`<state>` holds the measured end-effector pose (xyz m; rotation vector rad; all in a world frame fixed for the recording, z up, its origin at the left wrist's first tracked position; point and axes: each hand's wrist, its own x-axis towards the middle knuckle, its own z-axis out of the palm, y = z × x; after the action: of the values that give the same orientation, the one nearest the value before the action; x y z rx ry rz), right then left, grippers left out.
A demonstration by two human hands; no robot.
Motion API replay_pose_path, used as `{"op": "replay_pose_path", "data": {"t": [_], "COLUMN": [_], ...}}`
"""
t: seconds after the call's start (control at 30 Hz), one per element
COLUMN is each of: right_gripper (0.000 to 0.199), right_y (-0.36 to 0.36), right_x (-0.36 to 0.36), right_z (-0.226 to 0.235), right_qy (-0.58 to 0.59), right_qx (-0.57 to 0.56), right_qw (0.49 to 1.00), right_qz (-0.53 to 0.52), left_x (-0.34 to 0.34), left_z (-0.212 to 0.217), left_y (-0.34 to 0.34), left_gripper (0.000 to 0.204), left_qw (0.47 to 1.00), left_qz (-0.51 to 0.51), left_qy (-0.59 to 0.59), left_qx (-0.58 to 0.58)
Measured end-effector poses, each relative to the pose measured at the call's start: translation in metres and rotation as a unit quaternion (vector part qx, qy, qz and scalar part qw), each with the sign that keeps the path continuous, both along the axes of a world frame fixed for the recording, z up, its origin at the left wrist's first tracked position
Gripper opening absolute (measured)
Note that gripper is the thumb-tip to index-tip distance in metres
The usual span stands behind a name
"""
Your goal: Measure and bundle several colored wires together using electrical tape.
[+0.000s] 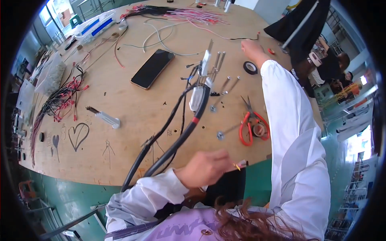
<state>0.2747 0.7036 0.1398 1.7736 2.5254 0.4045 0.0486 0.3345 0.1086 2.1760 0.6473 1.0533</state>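
My left hand (205,168) is near the table's front edge, fingers pinched together. From its fingertips pokes a small pinkish wire end (240,164) with a brass-coloured bit; the rest is hidden in the hand. My right arm stretches far across the table. My right hand (254,51) is curled at the far right, just below a thin wire (237,39) with a black section; what its fingers hold, if anything, is hidden. Near that hand lies a roll of black tape (250,68). Red-handled scissors (252,124) rest beside my right sleeve, their blades pointing away.
A wire-holding fixture (198,98) with upright metal pins and thick black cables stands mid-table. Further left lie a phone (152,69), a bundle of black and red wires (60,98) and a clear plastic bin (51,74). Pink wires (193,15) are heaped at the far edge.
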Motion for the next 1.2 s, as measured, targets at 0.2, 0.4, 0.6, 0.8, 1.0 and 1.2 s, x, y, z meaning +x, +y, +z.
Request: {"op": "replay_pose_path", "data": {"t": [0.2,0.4,0.6,0.8,1.0,1.2], "right_gripper": [0.026,0.033,0.035,0.019,0.014,0.012], "right_y": [0.004,0.049,0.056,-0.052,-0.377,-0.553], "right_x": [0.018,-0.031,-0.043,-0.009,0.006,-0.010], "right_z": [-0.012,-0.025,-0.023,0.111,0.139,-0.015], "right_qy": [-0.033,-0.013,-0.151,0.067,0.168,0.333], "right_qx": [0.043,0.085,-0.018,0.283,0.280,-0.058], "right_qw": [0.998,0.995,0.985,0.957,0.938,0.939], "right_qz": [-0.029,-0.058,-0.084,-0.008,0.115,0.063], "left_x": [0.010,0.007,0.005,0.007,0.005,0.047], "left_z": [0.001,0.003,0.001,-0.006,-0.015,0.026], "left_y": [0.000,-0.004,-0.003,0.006,-0.003,-0.097], "left_gripper": [0.011,0.009,0.008,0.004,0.018,0.015], "left_qw": [0.990,0.989,0.993,0.991,0.989,0.700], "left_qz": [-0.015,-0.009,-0.012,0.049,0.004,-0.011], "left_qy": [-0.052,-0.017,0.012,-0.043,-0.090,-0.469], "left_qx": [-0.134,-0.146,-0.114,-0.119,-0.121,-0.538]}}
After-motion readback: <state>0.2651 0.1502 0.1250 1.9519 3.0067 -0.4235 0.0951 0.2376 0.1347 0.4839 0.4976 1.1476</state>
